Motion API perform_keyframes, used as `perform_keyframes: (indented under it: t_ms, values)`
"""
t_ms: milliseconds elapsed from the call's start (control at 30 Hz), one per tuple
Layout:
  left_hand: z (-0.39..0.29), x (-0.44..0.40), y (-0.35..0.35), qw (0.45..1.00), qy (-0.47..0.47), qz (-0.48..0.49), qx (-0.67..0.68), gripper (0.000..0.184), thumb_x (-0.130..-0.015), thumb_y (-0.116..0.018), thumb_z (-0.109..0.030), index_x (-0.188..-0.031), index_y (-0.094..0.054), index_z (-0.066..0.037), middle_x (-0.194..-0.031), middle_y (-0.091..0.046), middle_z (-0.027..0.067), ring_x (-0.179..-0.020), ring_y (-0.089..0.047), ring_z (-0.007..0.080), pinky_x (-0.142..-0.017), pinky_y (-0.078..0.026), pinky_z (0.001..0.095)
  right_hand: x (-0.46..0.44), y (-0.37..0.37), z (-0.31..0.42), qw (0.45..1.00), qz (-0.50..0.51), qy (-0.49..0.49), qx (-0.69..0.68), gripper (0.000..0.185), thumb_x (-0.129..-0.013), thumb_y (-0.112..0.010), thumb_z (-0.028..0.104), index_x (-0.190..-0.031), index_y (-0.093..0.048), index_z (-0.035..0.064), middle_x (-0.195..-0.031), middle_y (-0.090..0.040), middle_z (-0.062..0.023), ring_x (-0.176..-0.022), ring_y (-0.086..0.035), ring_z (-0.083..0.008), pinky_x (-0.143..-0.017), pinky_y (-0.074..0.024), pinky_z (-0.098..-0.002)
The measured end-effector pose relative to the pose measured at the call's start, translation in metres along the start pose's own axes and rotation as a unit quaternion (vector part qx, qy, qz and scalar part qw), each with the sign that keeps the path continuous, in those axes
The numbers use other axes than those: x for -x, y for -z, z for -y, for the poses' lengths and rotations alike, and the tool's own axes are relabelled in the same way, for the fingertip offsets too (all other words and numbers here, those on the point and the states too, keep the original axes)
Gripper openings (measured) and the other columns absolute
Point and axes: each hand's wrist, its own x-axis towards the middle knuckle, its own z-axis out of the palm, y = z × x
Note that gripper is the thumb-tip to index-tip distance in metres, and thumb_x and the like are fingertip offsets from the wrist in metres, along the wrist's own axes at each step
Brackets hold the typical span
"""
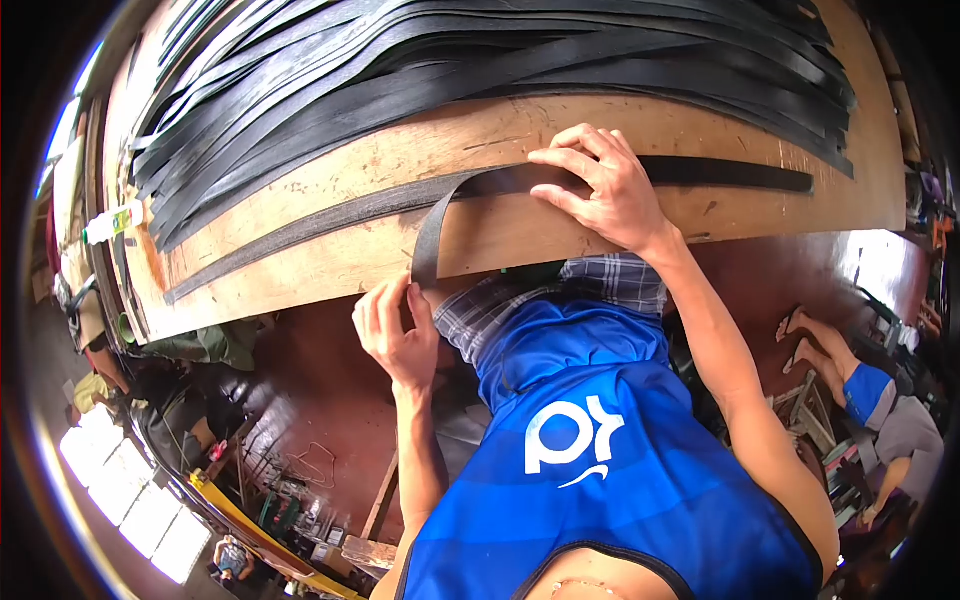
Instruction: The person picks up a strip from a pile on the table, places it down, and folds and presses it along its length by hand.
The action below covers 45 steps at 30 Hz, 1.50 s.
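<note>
A long black strip (730, 172) of leather- or rubber-like material lies along the front of the wooden tabletop. Its left part curls up and bends down over the table's front edge. There my left hand (398, 335) pinches its end between thumb and fingers. My right hand (605, 190) is on the same strip further right, thumb and fingers bent around its two edges. Another strip, dark grey and grainy (310, 222), stretches left across the wood, partly beside or beneath the curled one; I cannot tell how they overlap.
A thick pile of black strips (480, 60) covers the back of the wooden table (400, 140). A white bottle with a green-yellow label (115, 222) is at the left edge. To the right a person in blue shorts (868, 392) is on the floor, near wooden frames and clutter.
</note>
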Motion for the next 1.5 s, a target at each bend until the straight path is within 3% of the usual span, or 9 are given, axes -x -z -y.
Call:
perform_keyframes:
  t_ms: [133, 300, 400, 500, 600, 767, 1033, 1267, 1500]
  values:
    - [-0.022, -0.027, 0.0, 0.994, 0.056, 0.094, 0.004, 0.05, -0.083, -0.091, -0.023, -0.124, -0.07, -0.005, -0.112, -0.072, 0.0116, -0.099, -0.068, 0.0295, -0.093, -0.052, 0.0422, 0.002, 0.004, -0.001, 1.0, -0.001, -0.006, -0.005, 0.035, -0.085, -0.087, 0.029, -0.117, -0.078, 0.0152, -0.109, -0.067, -0.0011, -0.096, -0.064, -0.0211, -0.087, -0.0473, -0.0369]
    - [-0.011, -0.044, -0.003, 0.993, 0.079, 0.084, 0.009, 0.024, -0.098, -0.073, -0.004, -0.121, -0.075, -0.005, -0.099, -0.077, 0.0165, -0.087, -0.074, 0.0294, -0.081, -0.058, 0.0377, 0.003, 0.005, -0.005, 1.0, -0.012, 0.002, -0.025, 0.036, -0.088, -0.084, 0.031, -0.118, -0.076, 0.0143, -0.109, -0.066, -0.0038, -0.099, -0.064, -0.0253, -0.09, -0.0487, -0.0395]
    - [-0.012, -0.08, 0.011, 0.895, 0.292, 0.127, 0.311, 0.022, -0.107, -0.065, -0.007, -0.124, -0.072, 0.004, -0.098, -0.078, 0.0098, -0.086, -0.073, 0.0146, -0.081, -0.058, 0.0281, 0.005, 0.008, -0.007, 0.999, 0.001, 0.001, -0.034, 0.038, -0.088, -0.084, 0.032, -0.12, -0.076, 0.0134, -0.109, -0.067, -0.0042, -0.1, -0.064, -0.0253, -0.092, -0.0489, -0.0392]
    - [-0.003, -0.13, 0.031, 0.817, 0.263, 0.316, 0.404, 0.022, -0.11, -0.061, -0.01, -0.12, -0.071, 0.007, -0.088, -0.073, 0.0071, -0.078, -0.07, 0.0116, -0.074, -0.057, 0.0266, 0.007, 0.013, -0.013, 1.0, -0.002, 0.012, -0.008, 0.038, -0.087, -0.084, 0.032, -0.119, -0.076, 0.0133, -0.109, -0.067, -0.0034, -0.099, -0.065, -0.0244, -0.091, -0.0488, -0.0385]
    - [-0.016, -0.166, 0.044, 0.78, 0.298, 0.391, 0.386, 0.026, -0.106, -0.069, -0.016, -0.117, -0.071, 0.007, -0.084, -0.071, 0.0047, -0.07, -0.066, 0.0087, -0.064, -0.053, 0.0228, 0.014, 0.035, -0.017, 1.0, 0.001, 0.0, -0.007, 0.036, -0.085, -0.087, 0.029, -0.117, -0.079, 0.0141, -0.108, -0.068, -0.0014, -0.096, -0.065, -0.021, -0.089, -0.0491, -0.0366]
    - [-0.052, -0.192, 0.022, 0.823, 0.226, 0.472, 0.222, 0.022, -0.097, -0.077, -0.008, -0.115, -0.076, 0.003, -0.084, -0.074, 0.0052, -0.074, -0.069, 0.0093, -0.067, -0.054, 0.0254, 0.034, 0.062, -0.032, 0.999, 0.021, -0.037, 0.018, 0.036, -0.082, -0.088, 0.025, -0.116, -0.08, 0.0139, -0.109, -0.069, -0.0002, -0.092, -0.066, -0.0178, -0.087, -0.0483, -0.0348]
    - [-0.043, -0.178, -0.009, 0.839, 0.102, 0.481, 0.232, 0.032, -0.089, -0.081, -0.005, -0.12, -0.08, -0.003, -0.099, -0.081, 0.0147, -0.09, -0.076, 0.0176, -0.087, -0.056, 0.0308, 0.044, 0.091, -0.04, 0.997, 0.047, -0.048, 0.047, 0.034, -0.086, -0.084, 0.029, -0.117, -0.077, 0.0137, -0.107, -0.065, -0.0006, -0.092, -0.062, -0.0208, -0.084, -0.0467, -0.0366]
    - [-0.047, -0.173, -0.036, 0.843, -0.012, 0.456, 0.285, 0.038, -0.085, -0.082, -0.002, -0.122, -0.081, -0.007, -0.076, -0.066, 0.0115, -0.068, -0.062, 0.0211, -0.068, -0.049, 0.034, 0.049, 0.113, -0.042, 0.992, 0.064, -0.095, 0.059, 0.034, -0.085, -0.085, 0.025, -0.115, -0.077, 0.0132, -0.108, -0.066, -0.0002, -0.092, -0.063, -0.02, -0.082, -0.0454, -0.0359]
    - [-0.047, -0.177, -0.036, 0.827, -0.018, 0.475, 0.301, 0.041, -0.083, -0.081, 0.001, -0.124, -0.08, -0.007, -0.076, -0.066, 0.01, -0.068, -0.061, 0.0203, -0.065, -0.047, 0.033, 0.046, 0.109, -0.038, 0.993, 0.067, -0.088, 0.044, 0.039, -0.082, -0.087, 0.019, -0.119, -0.075, 0.0121, -0.108, -0.065, -0.0016, -0.087, -0.06, -0.0211, -0.081, -0.0458, -0.0368]
